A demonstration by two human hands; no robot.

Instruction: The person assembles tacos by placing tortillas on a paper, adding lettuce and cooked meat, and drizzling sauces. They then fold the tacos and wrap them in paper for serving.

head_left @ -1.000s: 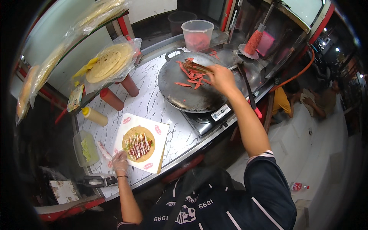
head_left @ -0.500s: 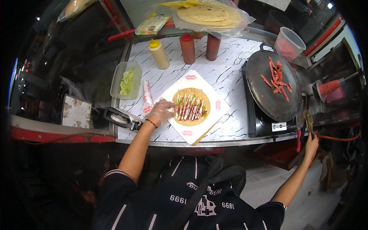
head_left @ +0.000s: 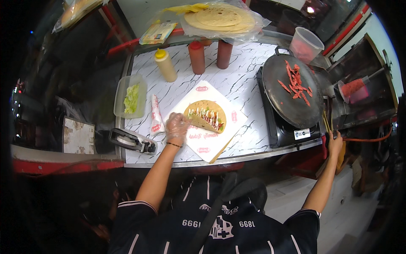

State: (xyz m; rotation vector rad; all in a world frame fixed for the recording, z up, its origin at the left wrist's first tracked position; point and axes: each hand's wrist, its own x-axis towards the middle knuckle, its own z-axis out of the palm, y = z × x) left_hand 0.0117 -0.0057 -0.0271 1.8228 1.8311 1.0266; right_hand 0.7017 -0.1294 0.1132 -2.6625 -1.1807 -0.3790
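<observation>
My left hand [head_left: 178,126], in a clear plastic glove, pinches the near left edge of a tortilla [head_left: 206,104]. That near edge is folded up over part of the filling, which has greens, red meat and stripes of white sauce. The tortilla lies on printed white wrapping paper [head_left: 231,106], with a brownish sheet showing under its near right edge. Low beside the stove, my right hand [head_left: 336,144] is closed around gold-coloured tongs [head_left: 326,122], whose tips point up. A paper-wrapped roll [head_left: 156,115] lies just left of my gloved hand.
Left are a tub of shredded lettuce [head_left: 131,100] and a black-and-silver stapler-like tool [head_left: 133,141]. Squeeze bottles [head_left: 197,58] stand behind. At right, red meat strips [head_left: 296,82] lie on a round griddle [head_left: 279,103] over a stove. Stacked flatbreads [head_left: 220,19] sit on the shelf.
My left hand has lifted the tortilla's near edge and folded it over part of the filling. My right hand still holds the tongs beside the stove. The whole view has shifted slightly.
</observation>
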